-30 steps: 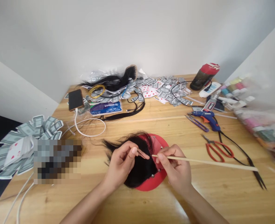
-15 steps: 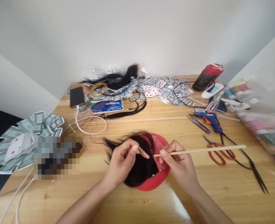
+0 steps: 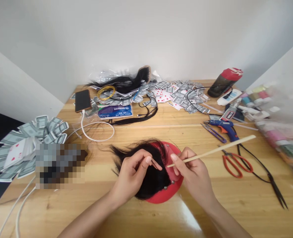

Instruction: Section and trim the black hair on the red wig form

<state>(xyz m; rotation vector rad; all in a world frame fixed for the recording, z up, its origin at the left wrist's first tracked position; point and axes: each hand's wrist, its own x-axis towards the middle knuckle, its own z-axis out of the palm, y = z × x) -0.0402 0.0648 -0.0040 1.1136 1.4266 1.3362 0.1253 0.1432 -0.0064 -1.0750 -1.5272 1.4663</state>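
A red round piece (image 3: 172,193) with small studs lies on the wooden table (image 3: 146,218), partly covered by a tuft of black hair (image 3: 151,178). My left hand (image 3: 131,175) rests on the hair with its fingers closed, pinching a thin dark strand or pin near the hair's right edge. My right hand (image 3: 193,175) is closed on a long thin wooden stick (image 3: 211,152), its tip just above the red piece beside the hair. The stick slants up to the right.
Red scissors (image 3: 235,163), a blue glue gun (image 3: 223,127), purple snips (image 3: 214,132) and a black cord lie to the right. Playing cards (image 3: 181,94), more black hair (image 3: 126,84), a phone (image 3: 82,100) and white cable sit behind. A card fan (image 3: 24,145) is at left.
My right hand has tilted the stick, swinging its far end up and back, while the tip stayed by the hair. My left hand has hardly moved.
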